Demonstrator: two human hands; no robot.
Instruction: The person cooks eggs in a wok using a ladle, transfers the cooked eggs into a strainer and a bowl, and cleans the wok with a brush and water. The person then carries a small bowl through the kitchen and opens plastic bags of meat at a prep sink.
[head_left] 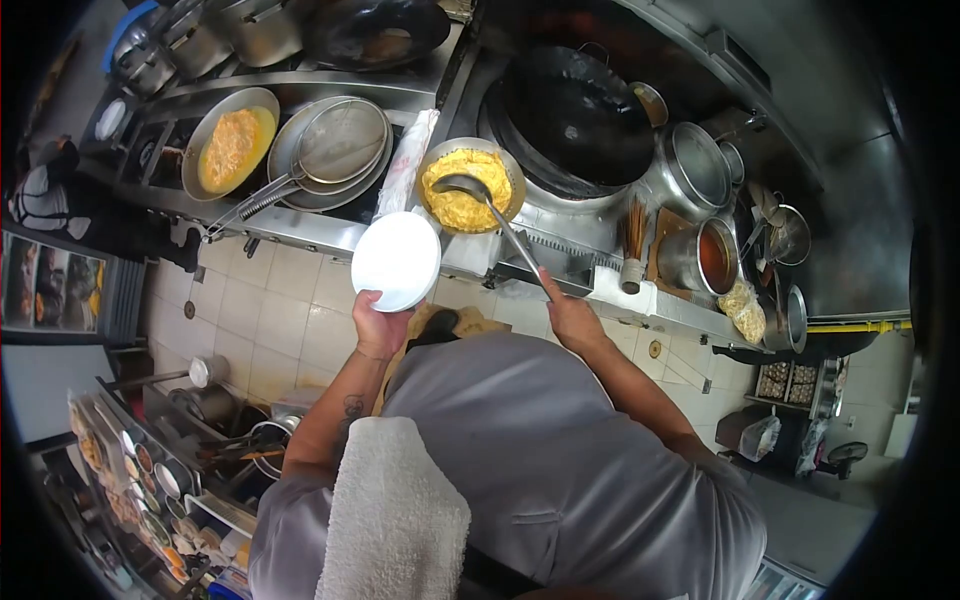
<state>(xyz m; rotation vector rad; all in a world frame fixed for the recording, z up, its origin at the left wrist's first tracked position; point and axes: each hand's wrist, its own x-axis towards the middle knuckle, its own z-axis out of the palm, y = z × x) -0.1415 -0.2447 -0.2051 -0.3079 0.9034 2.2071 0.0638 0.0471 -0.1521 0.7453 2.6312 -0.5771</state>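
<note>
My left hand (382,325) grips a white plate (396,262) by its near edge, tilted so its bright face shows. In my right hand (573,318) is the handle of a metal ladle (464,186). The ladle's bowl rests in yellow, scrambled-egg-like food (470,215) inside a round metal bowl (514,180). That bowl stands at the stove's front edge, just beyond the plate. Plate and bowl look very close together; whether they touch I cannot tell.
A large black wok (580,125) sits behind the bowl. Left are a mesh strainer (343,140) and a pan of orange-yellow food (232,150). A pot of red sauce (700,257) and a bamboo brush (633,245) stand right. Another person (90,205) is at far left.
</note>
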